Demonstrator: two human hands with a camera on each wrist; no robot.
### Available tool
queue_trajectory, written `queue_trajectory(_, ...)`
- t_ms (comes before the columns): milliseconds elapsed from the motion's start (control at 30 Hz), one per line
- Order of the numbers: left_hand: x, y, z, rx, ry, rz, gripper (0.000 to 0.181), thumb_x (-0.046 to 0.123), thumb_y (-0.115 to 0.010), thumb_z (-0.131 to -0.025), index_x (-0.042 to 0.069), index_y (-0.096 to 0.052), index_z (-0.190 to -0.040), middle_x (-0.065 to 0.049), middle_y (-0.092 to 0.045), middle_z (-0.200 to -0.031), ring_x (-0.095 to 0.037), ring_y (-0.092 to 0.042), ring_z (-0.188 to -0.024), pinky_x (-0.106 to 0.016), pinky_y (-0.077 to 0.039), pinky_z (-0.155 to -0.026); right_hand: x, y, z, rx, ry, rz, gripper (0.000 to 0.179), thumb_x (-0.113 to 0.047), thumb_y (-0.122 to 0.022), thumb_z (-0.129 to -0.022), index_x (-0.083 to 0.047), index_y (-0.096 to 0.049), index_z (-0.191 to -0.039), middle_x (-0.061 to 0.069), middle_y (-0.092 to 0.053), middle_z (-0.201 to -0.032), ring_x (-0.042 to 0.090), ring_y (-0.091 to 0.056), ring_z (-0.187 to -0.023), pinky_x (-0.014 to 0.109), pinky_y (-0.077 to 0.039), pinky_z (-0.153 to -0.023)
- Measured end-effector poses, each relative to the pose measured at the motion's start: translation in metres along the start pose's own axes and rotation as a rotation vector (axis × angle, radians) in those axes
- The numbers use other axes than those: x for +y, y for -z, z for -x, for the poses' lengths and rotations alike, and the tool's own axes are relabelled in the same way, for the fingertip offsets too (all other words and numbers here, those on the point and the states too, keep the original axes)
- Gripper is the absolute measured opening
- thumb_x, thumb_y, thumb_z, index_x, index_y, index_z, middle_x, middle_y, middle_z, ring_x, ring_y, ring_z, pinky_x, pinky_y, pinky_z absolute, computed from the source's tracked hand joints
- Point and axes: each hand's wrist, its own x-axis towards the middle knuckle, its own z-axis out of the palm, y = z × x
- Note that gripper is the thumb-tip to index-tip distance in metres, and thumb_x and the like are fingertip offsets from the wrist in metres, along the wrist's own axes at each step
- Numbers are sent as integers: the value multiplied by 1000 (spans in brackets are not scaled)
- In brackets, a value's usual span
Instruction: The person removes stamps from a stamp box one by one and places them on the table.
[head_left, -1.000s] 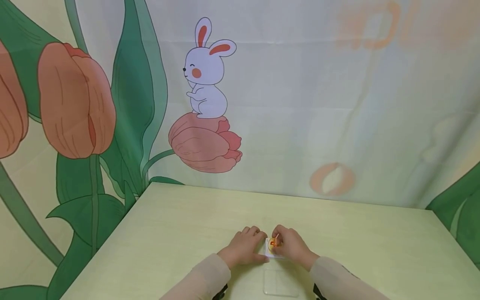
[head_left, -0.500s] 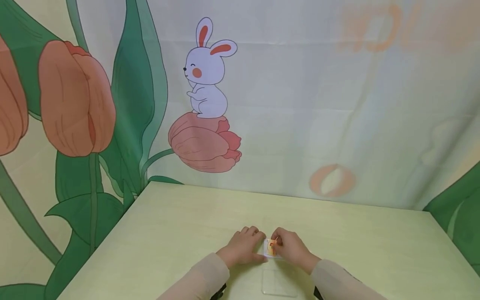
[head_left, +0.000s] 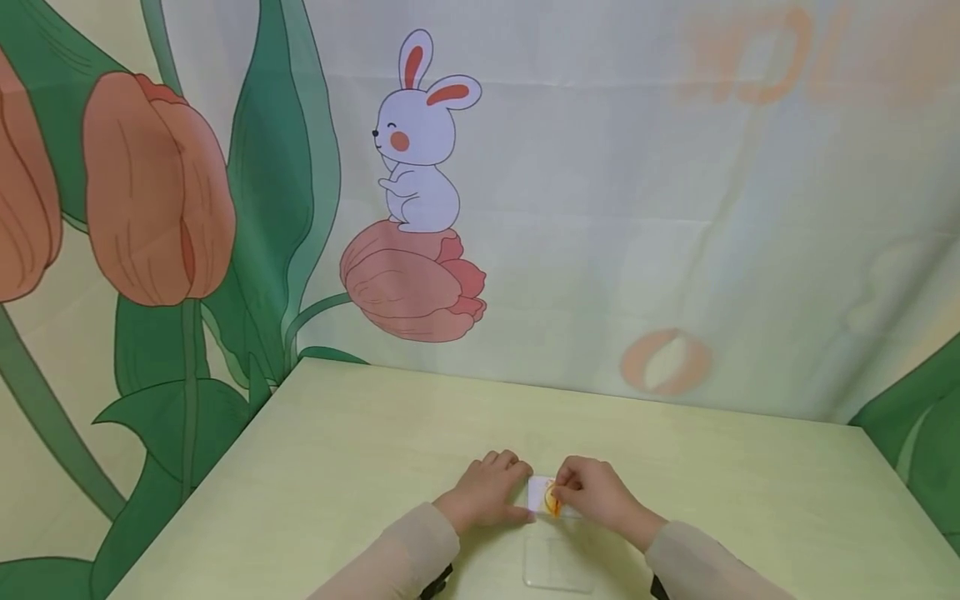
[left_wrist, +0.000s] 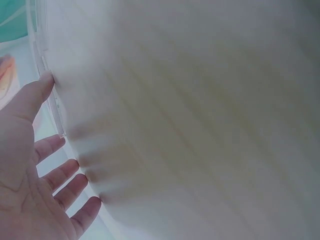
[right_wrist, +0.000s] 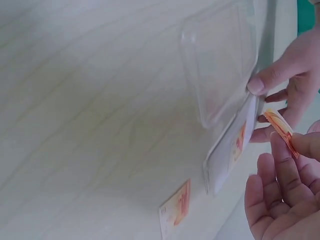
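My left hand [head_left: 489, 492] lies on the table with its fingers spread. Its thumb and forefinger touch the left end of a shallow white-lined clear case [head_left: 536, 495]. Between thumb and fingers my right hand [head_left: 594, 495] pinches a small orange-and-white picture card [right_wrist: 281, 129], raised above the case in the right wrist view. Inside the case lies another card [right_wrist: 239, 142] with an orange print. A further similar card [right_wrist: 175, 207] is flat on the table beside the case; the right hand hides that spot in the head view.
A clear plastic lid [head_left: 557, 586] lies on the pale wooden table [head_left: 375, 442], just on the near side of the case. Behind the table hangs a cloth backdrop [head_left: 555, 208] with tulips and a rabbit.
The right hand has shifted slightly to the right, and more of the case's white left part shows. My left hand has stayed at the case, and the lid has not moved.
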Motion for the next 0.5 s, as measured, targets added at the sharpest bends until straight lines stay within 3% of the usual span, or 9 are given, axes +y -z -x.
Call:
queue_trajectory(233,-1,-2,-2,2,-2,1,60,53,-65,-77,22,-49,-126,-2,-48,-123,-19,-45,-111,-36,-41,-87,3,12,4,-26,-28,-94,9,-9,-65,-82,-3,-59,-78,4,-63,-70,7,-54,-61,19,-44,-53)
queue_trajectory(500,-1,-2,-2,-23,8,8,62,54,-64,-78,22,-47,-128,-2,-47,-125,-19,-44,-112,-38,-41,-89,4,23,10,-47,-105,-190,12,-11,-63,-85,-1,-58,-80,8,-67,-74,19,-63,-65,23,-48,-52)
